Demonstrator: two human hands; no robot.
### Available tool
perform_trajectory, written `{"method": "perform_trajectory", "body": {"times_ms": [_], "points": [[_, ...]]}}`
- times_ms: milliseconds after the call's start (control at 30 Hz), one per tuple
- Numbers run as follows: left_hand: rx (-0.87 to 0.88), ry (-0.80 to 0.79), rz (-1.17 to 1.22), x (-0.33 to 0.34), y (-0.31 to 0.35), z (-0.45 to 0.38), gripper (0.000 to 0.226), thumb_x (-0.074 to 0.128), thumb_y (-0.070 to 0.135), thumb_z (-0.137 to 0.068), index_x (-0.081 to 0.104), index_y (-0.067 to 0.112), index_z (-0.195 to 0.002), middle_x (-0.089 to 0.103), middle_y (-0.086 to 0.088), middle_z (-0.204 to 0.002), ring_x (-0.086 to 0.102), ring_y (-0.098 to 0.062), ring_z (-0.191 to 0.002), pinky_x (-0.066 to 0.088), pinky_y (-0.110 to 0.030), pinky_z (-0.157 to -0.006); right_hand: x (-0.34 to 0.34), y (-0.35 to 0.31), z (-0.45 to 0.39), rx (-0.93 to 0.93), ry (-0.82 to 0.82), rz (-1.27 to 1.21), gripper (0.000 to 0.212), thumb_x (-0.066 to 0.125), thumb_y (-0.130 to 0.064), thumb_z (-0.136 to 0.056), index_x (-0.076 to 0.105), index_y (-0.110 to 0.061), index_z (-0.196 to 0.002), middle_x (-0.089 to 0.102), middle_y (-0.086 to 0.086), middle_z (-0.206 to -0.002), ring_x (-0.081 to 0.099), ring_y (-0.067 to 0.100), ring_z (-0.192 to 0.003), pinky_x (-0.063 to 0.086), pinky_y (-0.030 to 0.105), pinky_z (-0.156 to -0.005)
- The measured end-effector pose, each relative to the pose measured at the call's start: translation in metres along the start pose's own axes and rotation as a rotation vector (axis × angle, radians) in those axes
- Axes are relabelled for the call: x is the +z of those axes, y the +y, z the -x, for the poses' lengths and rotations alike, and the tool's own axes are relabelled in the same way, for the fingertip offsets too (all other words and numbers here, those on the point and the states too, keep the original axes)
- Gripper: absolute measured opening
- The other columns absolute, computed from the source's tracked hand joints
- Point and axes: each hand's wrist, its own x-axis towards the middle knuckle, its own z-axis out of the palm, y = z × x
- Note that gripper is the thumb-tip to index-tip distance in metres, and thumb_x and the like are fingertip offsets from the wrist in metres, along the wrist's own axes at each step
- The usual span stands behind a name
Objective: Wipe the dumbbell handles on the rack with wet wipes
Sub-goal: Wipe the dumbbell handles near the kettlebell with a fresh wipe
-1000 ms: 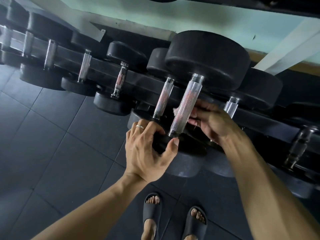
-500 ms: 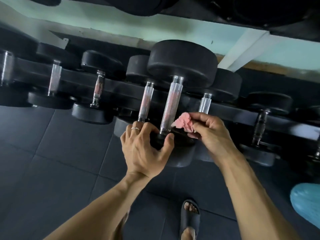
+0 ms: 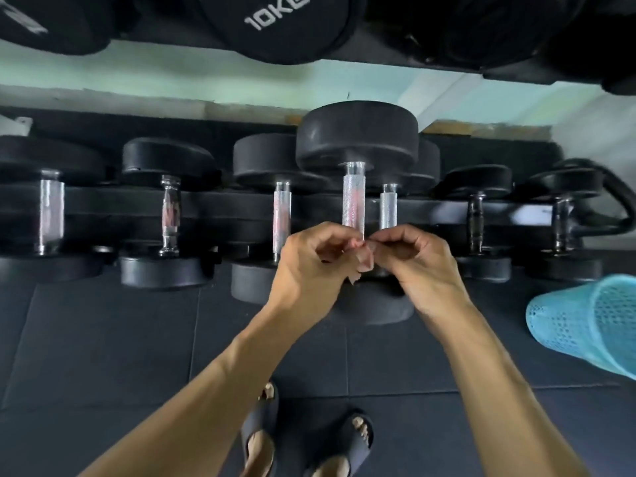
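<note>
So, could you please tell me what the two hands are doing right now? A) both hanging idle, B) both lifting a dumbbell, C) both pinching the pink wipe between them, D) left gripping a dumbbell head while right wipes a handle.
C: the left hand and right hand meet in front of the rack, both pinching the pink wipe.

A black rack (image 3: 430, 215) runs across behind the two-handed grip, carrying a row of dumbbells (image 3: 282, 215) with black heads and knurled metal handles on both sides of the grip. An upper shelf (image 3: 378, 43) above holds larger dumbbells, one marked 10KG (image 3: 275, 12). Below the grip lies dark tiled floor (image 3: 103, 339); a turquoise mesh basket (image 3: 592, 321) sits on it to the grip's right.
</note>
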Motion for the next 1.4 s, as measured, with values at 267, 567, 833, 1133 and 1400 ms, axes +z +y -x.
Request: {"method": "perform_trajectory", "body": {"times_ms": [267, 567, 833, 1133, 1400], "points": [[-0.385, 0.368, 0.270, -0.012, -0.018, -0.063, 0.016, 0.079, 0.007, -0.083, 0.064, 0.009, -0.088, 0.076, -0.004, -0.076, 0.075, -0.023, -0.079, 0.061, -0.037, -0.082, 0.015, 0.048, 0.003, 0.053, 0.351, 0.103, 0.016, 0.059, -0.020, -0.096, 0.071, -0.021, -0.107, 0.068, -0.018, -0.091, 0.059, -0.016, -0.080, 0.041, 0.001, -0.066], [-0.452, 0.242, 0.504, 0.012, -0.023, -0.108, 0.010, 0.071, 0.000, -0.087, 0.074, 0.009, -0.086, 0.072, 0.005, -0.069, 0.067, -0.007, -0.067, 0.059, -0.024, -0.073, 0.018, 0.055, 0.001, 0.032, 0.378, 0.110, 0.030, 0.054, -0.037, -0.085, 0.071, -0.027, -0.109, 0.068, -0.031, -0.085, 0.060, -0.013, -0.083, 0.040, 0.004, -0.063], [-0.426, 0.209, 0.458, 0.006, -0.023, -0.103, 0.011, 0.074, -0.006, -0.082, 0.070, 0.004, -0.079, 0.073, -0.001, -0.070, 0.070, -0.008, -0.066, 0.060, -0.026, -0.074, 0.018, 0.054, 0.001, 0.034, 0.376, 0.132, 0.027, 0.051, -0.035, -0.090, 0.072, -0.028, -0.106, 0.067, -0.034, -0.085, 0.057, -0.016, -0.087, 0.036, -0.001, -0.065], [-0.513, 0.083, 0.199, -0.002, -0.023, -0.074, 0.013, 0.082, 0.004, -0.076, 0.071, 0.004, -0.083, 0.072, -0.001, -0.061, 0.064, -0.013, -0.056, 0.060, -0.026, -0.063, 0.016, 0.057, 0.000, 0.040, 0.386, 0.142, 0.015, 0.059, -0.025, -0.094, 0.071, -0.027, -0.102, 0.065, -0.031, -0.077, 0.058, -0.015, -0.075, 0.040, 0.003, -0.062], [-0.411, 0.233, 0.232, 0.010, -0.024, -0.094, 0.018, 0.085, 0.007, -0.074, 0.074, 0.018, -0.066, 0.075, -0.002, -0.071, 0.068, -0.013, -0.070, 0.060, -0.031, -0.078, 0.018, 0.058, 0.000, 0.034, 0.386, 0.115, 0.034, 0.052, -0.039, -0.078, 0.073, -0.025, -0.101, 0.067, -0.024, -0.086, 0.059, -0.011, -0.076, 0.039, 0.004, -0.061]]}}
